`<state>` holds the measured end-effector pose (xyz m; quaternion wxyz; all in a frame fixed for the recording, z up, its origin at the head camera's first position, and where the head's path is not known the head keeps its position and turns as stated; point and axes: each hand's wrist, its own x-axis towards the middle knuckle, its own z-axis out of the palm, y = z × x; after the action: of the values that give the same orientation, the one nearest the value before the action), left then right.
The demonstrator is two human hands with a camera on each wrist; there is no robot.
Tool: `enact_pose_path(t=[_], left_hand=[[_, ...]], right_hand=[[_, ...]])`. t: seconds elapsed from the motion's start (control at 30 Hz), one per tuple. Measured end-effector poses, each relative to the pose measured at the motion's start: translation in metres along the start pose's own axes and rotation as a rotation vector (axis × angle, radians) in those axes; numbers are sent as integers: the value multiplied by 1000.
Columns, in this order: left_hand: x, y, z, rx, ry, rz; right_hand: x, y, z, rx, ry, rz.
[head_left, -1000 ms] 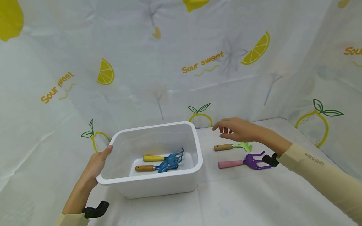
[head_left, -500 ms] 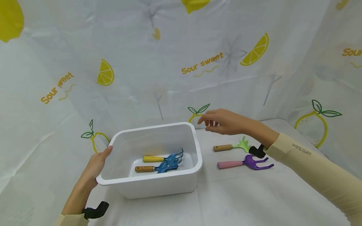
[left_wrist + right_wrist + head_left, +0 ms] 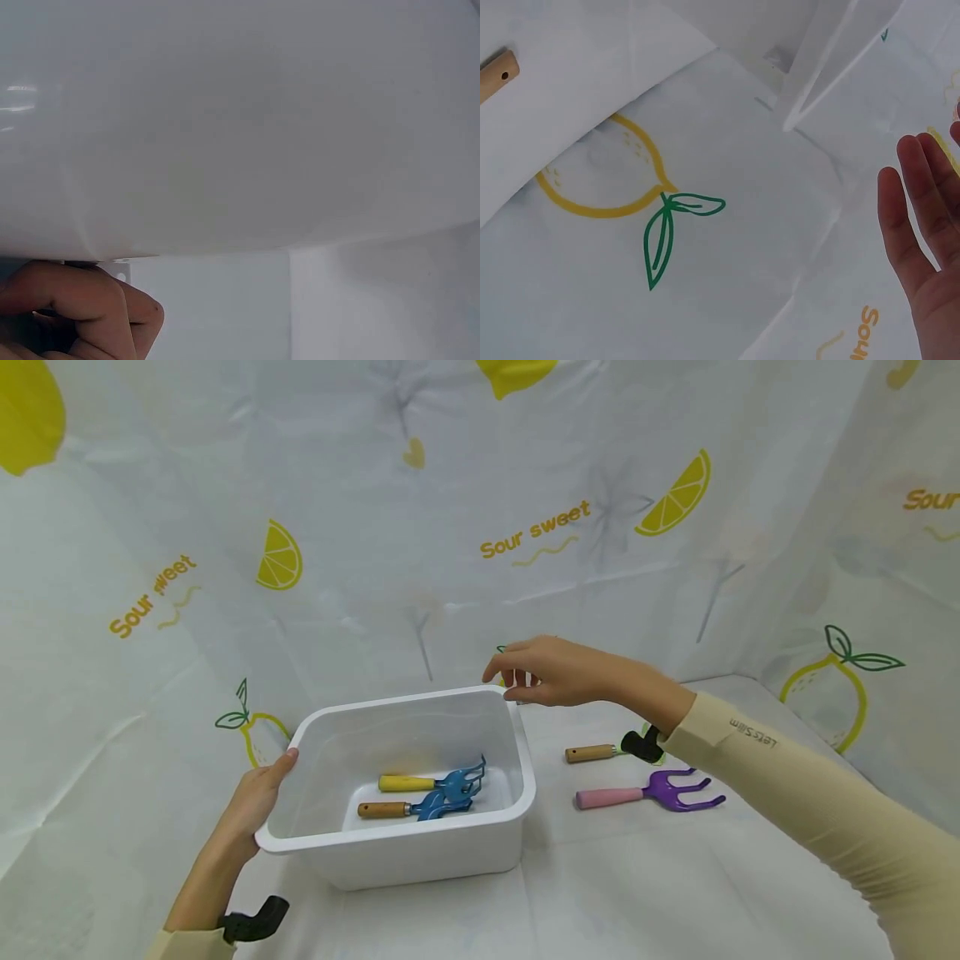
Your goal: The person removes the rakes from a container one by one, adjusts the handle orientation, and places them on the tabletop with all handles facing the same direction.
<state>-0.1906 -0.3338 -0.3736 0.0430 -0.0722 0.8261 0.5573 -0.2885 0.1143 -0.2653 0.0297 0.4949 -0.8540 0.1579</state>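
Head view: we're gripping the bin (image 3: 420,858) with our left hand (image 3: 253,797), right hand (image 3: 553,670) hanging relaxed, perhaps risking tilt through one-sided pulling.

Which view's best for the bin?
Head. It shows the bin nearly whole: rim, inside and front wall, with only the left hand covering a bit of rim. Left wrist gives just a close, featureless stretch of its white wall; right wrist catches only a corner, cut off at the top.

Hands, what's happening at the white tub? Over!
Left hand gripping white tub. Right hand empty, near far right corner. Two blue-headed tools inside; purple fork outside. Right wrist camera partly hides green rake.
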Motion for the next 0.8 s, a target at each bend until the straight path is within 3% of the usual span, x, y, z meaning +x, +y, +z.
enact_pose_path(t=[0.47,0.8], left_hand=[[3,-3,-1,-1,10,-21],[3,-3,-1,1,6,-24]], right_hand=[[47,-19,3,14,-28,-37],[84,-29,19,28,-85,-41]])
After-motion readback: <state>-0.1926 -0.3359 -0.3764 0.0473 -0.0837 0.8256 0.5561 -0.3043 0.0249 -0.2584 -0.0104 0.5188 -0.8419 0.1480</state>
